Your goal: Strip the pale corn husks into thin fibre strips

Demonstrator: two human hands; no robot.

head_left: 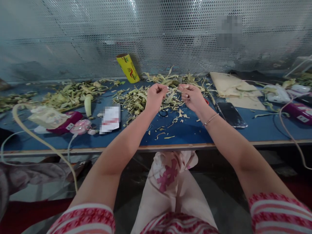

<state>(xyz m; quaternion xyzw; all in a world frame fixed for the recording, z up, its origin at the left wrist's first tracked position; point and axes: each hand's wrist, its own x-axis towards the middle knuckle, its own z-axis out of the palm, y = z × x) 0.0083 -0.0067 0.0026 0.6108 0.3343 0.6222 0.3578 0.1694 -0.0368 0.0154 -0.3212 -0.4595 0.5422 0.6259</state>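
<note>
Hands meet over the middle of the blue table. The left hand is closed in a pinch on one end of a pale green strip. The right hand pinches the other end, so the strip hangs between them, just above the heap of peels at frame center. The step looks like pulling or splitting the strip; the next move likely needs a firm pinch on both ends and a slow pull apart.

On the left side sit a purple box and a small pink fan with white cords. More peels lie behind them. A yellow tube leans at the wall, upper middle. A black ring lies under the left wrist. Right of the hands are a red-handled tool, mostly hidden, a dark phone, a tan board and another purple box with a cord. Loose scraps crowd the table under the hands.
</note>
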